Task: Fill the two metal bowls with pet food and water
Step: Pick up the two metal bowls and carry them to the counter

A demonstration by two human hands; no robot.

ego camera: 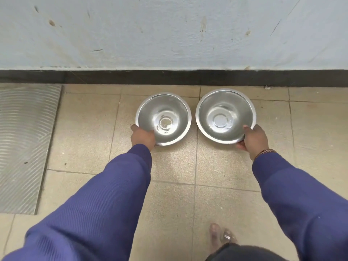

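Two round metal bowls stand side by side on the tiled floor near the wall. The left bowl [169,108] has a few crumbs and some residue at its bottom. The right bowl [226,104] looks shiny inside, with a little wet sheen. My left hand [142,136] grips the near left rim of the left bowl. My right hand [254,139] grips the near right rim of the right bowl, thumb over the edge. Both arms wear purple sleeves.
A pale scuffed wall with a dark skirting strip [169,77] runs behind the bowls. A grey ribbed mat [24,144] lies on the floor at the left. My bare foot [216,234] is at the bottom, near the right arm.
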